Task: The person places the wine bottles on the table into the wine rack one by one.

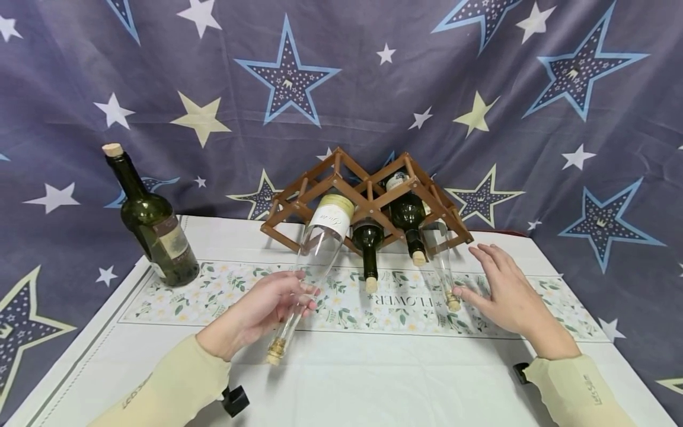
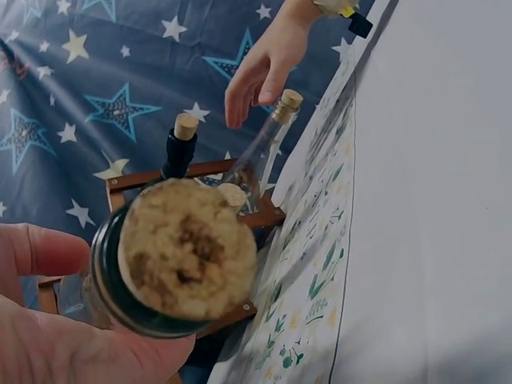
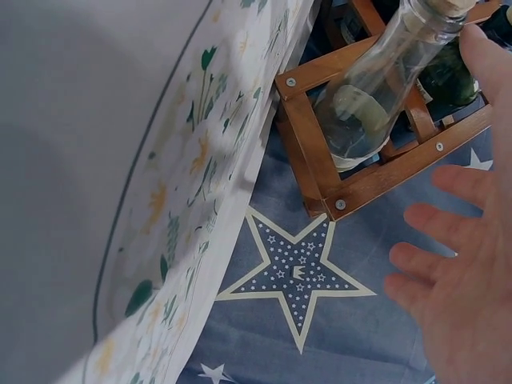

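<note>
My left hand (image 1: 261, 308) curls around the neck of a clear glass wine bottle (image 1: 320, 237) with a white label. Its base end lies in a left opening of the wooden wine rack (image 1: 349, 191), and its corked neck slants down toward me. That cork (image 2: 188, 248) fills the middle of the left wrist view. With fingers spread, my right hand (image 1: 507, 290) is beside another clear bottle (image 1: 440, 249) in the rack's right opening, the thumb close to its cork; contact is unclear. Between them lie a green bottle (image 1: 368, 237) and a higher green bottle (image 1: 408, 210), both neck-forward.
A corked dark green wine bottle (image 1: 160, 237) stands upright at the table's left. A floral runner (image 1: 224, 296) crosses the white tablecloth (image 1: 405, 379) in front of the rack. Behind hangs a star-patterned curtain (image 1: 363, 95).
</note>
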`<action>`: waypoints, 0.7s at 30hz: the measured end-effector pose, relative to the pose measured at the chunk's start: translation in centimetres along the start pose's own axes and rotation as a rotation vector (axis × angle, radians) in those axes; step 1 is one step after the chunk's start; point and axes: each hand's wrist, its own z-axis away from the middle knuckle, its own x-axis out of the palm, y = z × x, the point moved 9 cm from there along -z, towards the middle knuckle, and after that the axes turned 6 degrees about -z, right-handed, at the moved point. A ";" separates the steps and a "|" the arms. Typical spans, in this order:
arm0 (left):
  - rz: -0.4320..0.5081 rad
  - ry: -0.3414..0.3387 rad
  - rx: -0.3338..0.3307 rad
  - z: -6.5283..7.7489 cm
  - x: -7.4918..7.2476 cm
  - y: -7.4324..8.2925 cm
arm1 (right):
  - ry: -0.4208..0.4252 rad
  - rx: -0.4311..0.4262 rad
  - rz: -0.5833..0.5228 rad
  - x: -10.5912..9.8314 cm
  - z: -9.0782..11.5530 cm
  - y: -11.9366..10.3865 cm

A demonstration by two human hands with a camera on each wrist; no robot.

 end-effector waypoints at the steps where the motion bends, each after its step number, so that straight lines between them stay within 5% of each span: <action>1: 0.005 -0.002 -0.002 0.0 0.0 0.0 | 0.000 0.003 0.000 0.0 0.0 0.0; 13: 0.040 -0.045 0.027 -0.7 0.7 0.4 | 0.003 0.009 -0.013 -0.1 0.1 0.2; 21: -0.038 -0.004 0.029 -1.3 0.5 0.5 | -0.007 0.028 -0.010 0.1 0.1 0.9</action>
